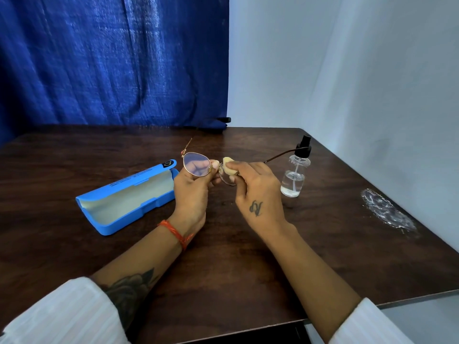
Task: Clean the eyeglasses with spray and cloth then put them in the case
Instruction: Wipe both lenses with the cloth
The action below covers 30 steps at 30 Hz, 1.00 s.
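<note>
While the left hand (pixel 192 184) pinches the eyeglasses (pixel 198 167) around the left-side lens, holding them up just above the desk (pixel 248 244), the right hand (pixel 253 187) has its fingers curled around a small pale cleaning cloth (pixel 228 166) and presses it onto the other lens. So I'd say we're right in the wiping stage. The spray bottle (pixel 295 175) stands upright just to the right of the hands, untouched, with some liquid in it; can't tell from here whether the lenses are actually wet, but the cloth being on the glass suggests the spraying part is done. The lens by the left hand looks pretty clear, though whether it has had its wipe is anyone's guess. The blue case (pixel 129 197) lies open on the desk to the left, nothing in it. Still left: finish wiping, fold the temples in, lay the glasses in the case.
</note>
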Each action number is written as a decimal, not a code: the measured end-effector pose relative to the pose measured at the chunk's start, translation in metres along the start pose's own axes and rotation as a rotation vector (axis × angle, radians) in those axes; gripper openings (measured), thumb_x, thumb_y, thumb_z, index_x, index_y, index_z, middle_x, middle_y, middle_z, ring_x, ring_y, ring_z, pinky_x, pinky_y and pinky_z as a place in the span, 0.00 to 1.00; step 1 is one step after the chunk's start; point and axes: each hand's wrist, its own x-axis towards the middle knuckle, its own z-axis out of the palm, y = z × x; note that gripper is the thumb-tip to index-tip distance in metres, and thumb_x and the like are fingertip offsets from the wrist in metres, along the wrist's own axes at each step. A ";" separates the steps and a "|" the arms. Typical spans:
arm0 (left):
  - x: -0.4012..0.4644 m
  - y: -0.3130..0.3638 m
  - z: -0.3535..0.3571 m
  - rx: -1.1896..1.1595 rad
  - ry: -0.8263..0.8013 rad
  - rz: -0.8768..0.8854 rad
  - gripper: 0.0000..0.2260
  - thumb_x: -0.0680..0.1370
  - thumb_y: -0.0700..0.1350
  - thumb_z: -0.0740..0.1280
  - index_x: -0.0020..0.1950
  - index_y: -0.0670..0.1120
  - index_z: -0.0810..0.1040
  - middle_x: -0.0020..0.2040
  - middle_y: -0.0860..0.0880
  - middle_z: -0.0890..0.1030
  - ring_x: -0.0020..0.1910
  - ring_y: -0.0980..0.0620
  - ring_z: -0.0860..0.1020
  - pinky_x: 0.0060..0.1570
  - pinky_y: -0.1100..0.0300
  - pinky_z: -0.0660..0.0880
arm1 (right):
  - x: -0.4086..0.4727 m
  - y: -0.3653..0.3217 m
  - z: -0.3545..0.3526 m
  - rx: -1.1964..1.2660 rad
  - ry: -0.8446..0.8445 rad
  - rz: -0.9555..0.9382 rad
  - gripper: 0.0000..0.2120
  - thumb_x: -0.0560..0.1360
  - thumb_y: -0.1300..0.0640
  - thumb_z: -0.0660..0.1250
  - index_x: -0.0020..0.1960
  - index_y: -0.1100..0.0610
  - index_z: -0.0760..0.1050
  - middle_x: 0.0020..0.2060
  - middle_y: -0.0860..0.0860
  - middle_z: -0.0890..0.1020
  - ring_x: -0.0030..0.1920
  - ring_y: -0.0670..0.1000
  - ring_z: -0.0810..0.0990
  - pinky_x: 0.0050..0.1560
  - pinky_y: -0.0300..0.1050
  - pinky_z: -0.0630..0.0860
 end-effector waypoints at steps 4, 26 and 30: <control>0.000 0.001 -0.001 -0.004 0.007 0.000 0.03 0.74 0.38 0.67 0.47 0.43 0.76 0.42 0.45 0.81 0.40 0.52 0.79 0.38 0.65 0.77 | -0.002 0.000 -0.004 0.083 -0.030 0.044 0.12 0.65 0.68 0.67 0.46 0.59 0.81 0.38 0.52 0.83 0.40 0.51 0.79 0.39 0.40 0.75; -0.001 0.002 0.001 0.057 -0.034 0.021 0.05 0.74 0.38 0.68 0.48 0.41 0.77 0.42 0.45 0.81 0.39 0.54 0.80 0.37 0.66 0.76 | 0.001 -0.003 -0.002 -0.058 -0.003 -0.040 0.17 0.69 0.64 0.56 0.50 0.63 0.80 0.42 0.56 0.84 0.41 0.55 0.79 0.43 0.40 0.72; 0.000 0.002 0.000 0.060 0.003 0.032 0.03 0.74 0.39 0.68 0.46 0.44 0.77 0.41 0.46 0.81 0.39 0.54 0.79 0.36 0.67 0.76 | -0.001 -0.003 0.000 -0.124 -0.007 -0.015 0.14 0.66 0.65 0.59 0.46 0.63 0.81 0.36 0.56 0.83 0.37 0.56 0.78 0.35 0.46 0.78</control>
